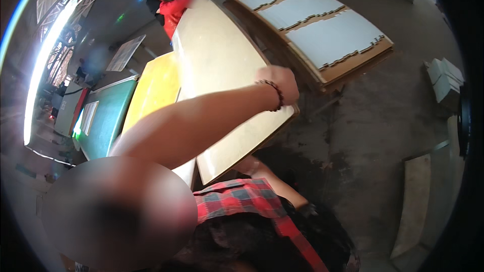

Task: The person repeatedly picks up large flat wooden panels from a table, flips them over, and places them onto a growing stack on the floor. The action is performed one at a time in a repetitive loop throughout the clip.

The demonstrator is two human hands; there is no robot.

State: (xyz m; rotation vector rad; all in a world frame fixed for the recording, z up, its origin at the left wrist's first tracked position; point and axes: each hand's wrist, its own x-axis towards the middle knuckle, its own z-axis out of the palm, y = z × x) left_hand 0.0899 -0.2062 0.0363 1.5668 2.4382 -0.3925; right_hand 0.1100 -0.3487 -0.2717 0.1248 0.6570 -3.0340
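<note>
Nearest the camera, a plaid sleeve [237,199] leads to the right hand [247,165], its grip hidden under the beige board [222,70]. Left hand [280,84] clamps the board's far edge. Best kept level, matched with the red-shirted person [171,7] opposite.

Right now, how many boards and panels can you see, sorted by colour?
Cream board, gripped by a hand at its right edge: 1
Yellow board beside it: 1
Green panel: 1
White sheets on the brown stack: 4
Total: 7
</note>
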